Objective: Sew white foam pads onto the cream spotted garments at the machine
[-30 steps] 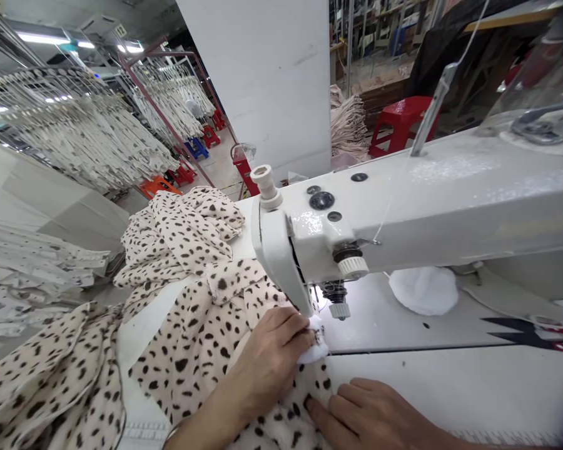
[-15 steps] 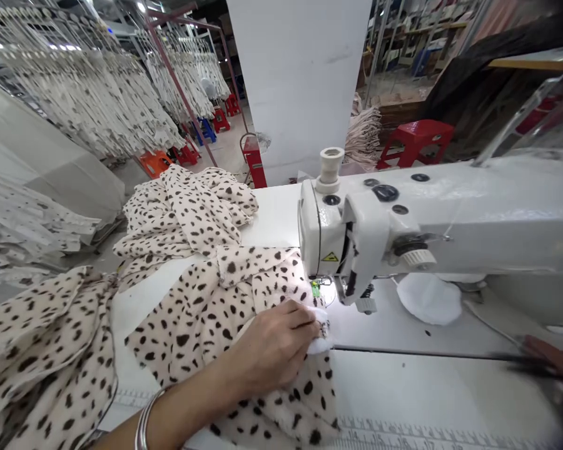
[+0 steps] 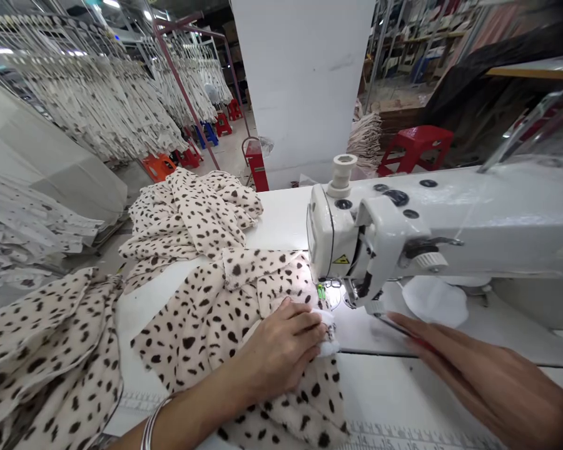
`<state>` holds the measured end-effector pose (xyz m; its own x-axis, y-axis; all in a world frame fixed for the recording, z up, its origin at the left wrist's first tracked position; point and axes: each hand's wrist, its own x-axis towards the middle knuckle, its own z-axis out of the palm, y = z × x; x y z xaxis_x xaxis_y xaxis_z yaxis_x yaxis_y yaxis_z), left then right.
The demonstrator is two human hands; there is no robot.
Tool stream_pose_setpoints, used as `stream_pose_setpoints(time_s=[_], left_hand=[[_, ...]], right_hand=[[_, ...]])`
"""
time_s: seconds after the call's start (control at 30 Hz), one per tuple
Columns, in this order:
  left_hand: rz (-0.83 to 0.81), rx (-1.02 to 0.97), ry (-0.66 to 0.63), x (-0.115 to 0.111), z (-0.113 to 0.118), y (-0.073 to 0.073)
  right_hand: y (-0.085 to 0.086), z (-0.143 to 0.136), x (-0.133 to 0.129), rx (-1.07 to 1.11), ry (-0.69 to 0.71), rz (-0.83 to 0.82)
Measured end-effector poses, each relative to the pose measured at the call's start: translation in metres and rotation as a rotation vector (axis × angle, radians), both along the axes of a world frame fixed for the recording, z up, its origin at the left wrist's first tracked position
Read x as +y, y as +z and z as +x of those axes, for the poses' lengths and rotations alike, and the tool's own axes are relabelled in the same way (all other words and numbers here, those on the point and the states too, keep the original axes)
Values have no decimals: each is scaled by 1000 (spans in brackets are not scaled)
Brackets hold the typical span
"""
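Pinches white padding (image 3: 329, 345) with left hand (image 3: 288, 347), fingers curled nearly closed | grips blurred scissors (image 3: 398, 326) in right hand (image 3: 488, 372), fingers fairly straight, closed together | spreads spotted cloth (image 3: 192, 325) beneath and around left fingers

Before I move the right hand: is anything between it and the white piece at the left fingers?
Nothing visible but the blurred tool the right hand holds; the left hand partly covers the white piece.

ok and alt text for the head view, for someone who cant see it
A person's left hand holds dark-spotted cream fabric and a white piece beside a white sewing machine; the blurred right hand holds what look like red-handled scissors. More spotted fabric lies left.
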<state>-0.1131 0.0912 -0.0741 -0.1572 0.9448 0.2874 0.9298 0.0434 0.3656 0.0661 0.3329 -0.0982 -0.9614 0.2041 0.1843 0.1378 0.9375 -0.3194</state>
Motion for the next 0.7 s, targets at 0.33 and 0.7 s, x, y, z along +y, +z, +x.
stream_pose_setpoints(time_s=[0.33, 0.7], left_hand=[[-8, -15, 26, 9, -14, 3], [5, -47, 28, 8, -19, -1]], right_hand=[[19, -61, -23, -42, 227, -93], [33, -56, 15, -199, -81, -120]])
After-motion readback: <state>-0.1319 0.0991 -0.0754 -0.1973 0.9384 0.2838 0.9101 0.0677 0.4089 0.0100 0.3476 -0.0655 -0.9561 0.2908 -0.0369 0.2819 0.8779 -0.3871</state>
